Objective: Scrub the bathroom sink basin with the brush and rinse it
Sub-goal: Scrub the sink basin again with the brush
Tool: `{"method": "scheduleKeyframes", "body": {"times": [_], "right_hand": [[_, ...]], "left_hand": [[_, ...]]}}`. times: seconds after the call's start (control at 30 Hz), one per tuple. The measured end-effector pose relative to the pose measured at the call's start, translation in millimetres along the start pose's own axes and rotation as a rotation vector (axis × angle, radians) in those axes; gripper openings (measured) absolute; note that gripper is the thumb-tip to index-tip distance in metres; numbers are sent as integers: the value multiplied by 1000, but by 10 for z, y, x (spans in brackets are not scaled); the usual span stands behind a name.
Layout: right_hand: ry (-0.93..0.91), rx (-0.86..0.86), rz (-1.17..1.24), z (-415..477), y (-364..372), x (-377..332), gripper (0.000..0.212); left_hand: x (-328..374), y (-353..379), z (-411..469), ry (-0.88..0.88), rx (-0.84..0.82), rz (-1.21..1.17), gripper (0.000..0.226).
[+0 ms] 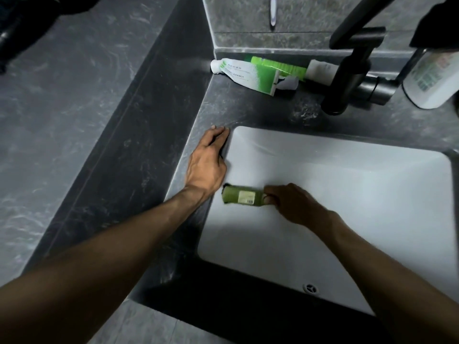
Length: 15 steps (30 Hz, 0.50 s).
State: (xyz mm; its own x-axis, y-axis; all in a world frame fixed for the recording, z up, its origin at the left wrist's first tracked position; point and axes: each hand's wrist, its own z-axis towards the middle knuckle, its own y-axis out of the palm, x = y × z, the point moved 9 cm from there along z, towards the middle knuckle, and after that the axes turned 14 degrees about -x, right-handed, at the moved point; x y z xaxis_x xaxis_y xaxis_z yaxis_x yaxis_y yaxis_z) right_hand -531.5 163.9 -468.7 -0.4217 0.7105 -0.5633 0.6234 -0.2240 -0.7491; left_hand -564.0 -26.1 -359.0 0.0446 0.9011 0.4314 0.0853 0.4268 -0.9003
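We stand at the white sink basin (360,194), which is set into a dark stone desk (248,112). Our right hand (290,203) is down inside the basin. Its fingers curl round one end of the green brush (242,197). The brush lies on its side, with its far end up against the left wall of the basin. It has a pale label on its back. It is a bit blurry, so we cannot see the bristles well.

Our left hand (207,167) lies flat on the desk, right at the left rim of the basin. Its fingers are straight and it holds nothing. We think it is there to steady us.

We think the brush is small and light, with a hard, stiff body. It may get slippery once it is wet or soapy. So the best place to hold it is where we hold it now, round the end, with the fingers wrapped tight. The basin looks smooth and hard, so we can push down on it.

The black tap (347,78) stands at the back of the desk, and we see no water coming out. The rinse seems not yet done. Green and white toothpaste tubes (250,75) lie by the wall, well apart from the brush. A white bottle (429,78) stands just beside the tap.
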Motion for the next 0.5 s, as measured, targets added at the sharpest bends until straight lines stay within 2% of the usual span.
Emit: {"method": "scheduleKeyframes", "body": {"times": [0.07, 0.13, 0.17, 0.27, 0.3, 0.33, 0.43, 0.47, 0.5], "right_hand": [[-115, -113, 19, -109, 349, -262, 18], [-147, -222, 59, -270, 591, -423, 14], [-134, -189, 36, -268, 523, -434, 13], [74, -23, 22, -61, 138, -9, 15], [75, -3, 17, -54, 76, 25, 17], [2, 14, 30, -62, 63, -63, 19], [-259, -156, 18, -232, 556, -548, 17], [-265, -175, 10, -262, 608, -568, 16], [-208, -123, 4, -241, 508, -514, 17]], "left_hand": [[-21, 7, 1, 8, 8, -4, 75], [-20, 11, 9, 12, 2, -3, 74], [-18, 14, 11, 12, -4, -3, 75], [1, 36, -1, 8, -41, 9, 69], [4, 52, -13, 11, -66, 21, 65], [5, 73, -21, 20, -96, 43, 62], [61, 134, -76, 74, -199, 200, 70], [81, 150, -100, 82, -218, 258, 74], [90, 161, -123, 82, -231, 299, 76]]}}
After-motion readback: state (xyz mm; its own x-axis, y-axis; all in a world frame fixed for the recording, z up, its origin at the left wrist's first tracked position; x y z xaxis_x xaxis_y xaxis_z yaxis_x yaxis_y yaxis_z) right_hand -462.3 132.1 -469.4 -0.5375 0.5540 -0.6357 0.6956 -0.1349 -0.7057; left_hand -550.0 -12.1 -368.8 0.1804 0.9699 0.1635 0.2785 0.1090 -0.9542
